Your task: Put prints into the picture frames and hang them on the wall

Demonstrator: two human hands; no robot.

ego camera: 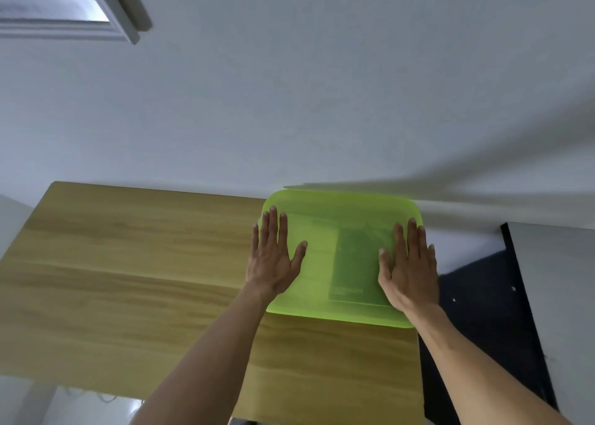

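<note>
Palms lie flat and open, left hand (273, 257) and right hand (407, 263) pressing opposite sides of the green frame (338, 212), gripping nothing, likely steadying it on the wooden table (128, 263); a darker print (357, 263) shows between them.

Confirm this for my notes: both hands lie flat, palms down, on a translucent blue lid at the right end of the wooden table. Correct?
Not quite. The lid is translucent green, not blue, as the head view shows. The left hand and right hand do lie flat on it, at the wooden table's right end.
</note>
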